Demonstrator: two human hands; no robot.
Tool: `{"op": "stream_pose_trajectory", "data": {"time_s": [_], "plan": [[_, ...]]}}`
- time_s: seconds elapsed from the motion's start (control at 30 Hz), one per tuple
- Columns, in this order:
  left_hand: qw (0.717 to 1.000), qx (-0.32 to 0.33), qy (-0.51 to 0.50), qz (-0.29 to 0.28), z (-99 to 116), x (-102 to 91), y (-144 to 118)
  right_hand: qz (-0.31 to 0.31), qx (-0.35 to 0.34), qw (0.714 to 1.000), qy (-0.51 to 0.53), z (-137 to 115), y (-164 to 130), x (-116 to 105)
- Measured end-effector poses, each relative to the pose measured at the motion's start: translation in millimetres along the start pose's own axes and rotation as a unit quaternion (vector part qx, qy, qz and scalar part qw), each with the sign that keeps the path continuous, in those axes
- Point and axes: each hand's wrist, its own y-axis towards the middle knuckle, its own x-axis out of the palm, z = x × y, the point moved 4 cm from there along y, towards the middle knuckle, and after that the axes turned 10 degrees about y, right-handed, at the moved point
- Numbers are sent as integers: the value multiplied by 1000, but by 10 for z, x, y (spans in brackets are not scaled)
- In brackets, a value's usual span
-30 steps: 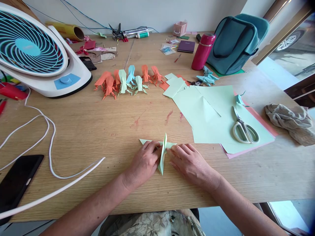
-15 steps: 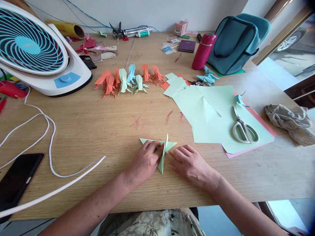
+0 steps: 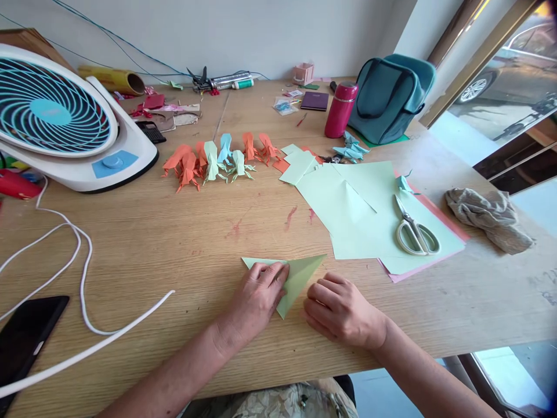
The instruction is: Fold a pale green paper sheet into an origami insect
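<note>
A folded light green paper lies on the table in front of me, its outline a downward-pointing triangle. My left hand presses on its left half, fingers together and bent, with the thumb side near the middle crease. The paper under that palm is hidden. Just right of the paper, my right hand is curled into a fist, knuckles up and resting at the table; nothing shows in it. The paper's right flap lies spread flat, its tip pointing to the upper right.
Several orange, green and blue folded paper figures stand beyond my hands. To the right, scissors lie on green paper sheets. A pink bottle and teal bag stand behind. A fan, white cable and phone are left.
The paper's flap, which stood upright on edge, now lies flattened to the right. My right hand has drawn its fingers into a fist. The camera view has shifted a little.
</note>
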Motion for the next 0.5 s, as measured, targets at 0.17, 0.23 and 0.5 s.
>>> {"op": "stream_pose_trajectory", "data": {"time_s": [0.17,0.23,0.5], "plan": [[1000,-10,1,-24,-7,63,-15,76,13,997,23,-15,-120,-140],[999,-7,10,-30,-5,72,-13,80,43,996,17,5,-109,-127],[998,-5,34,-45,14,56,4,-2,146,989,-18,103,-34,93]]}}
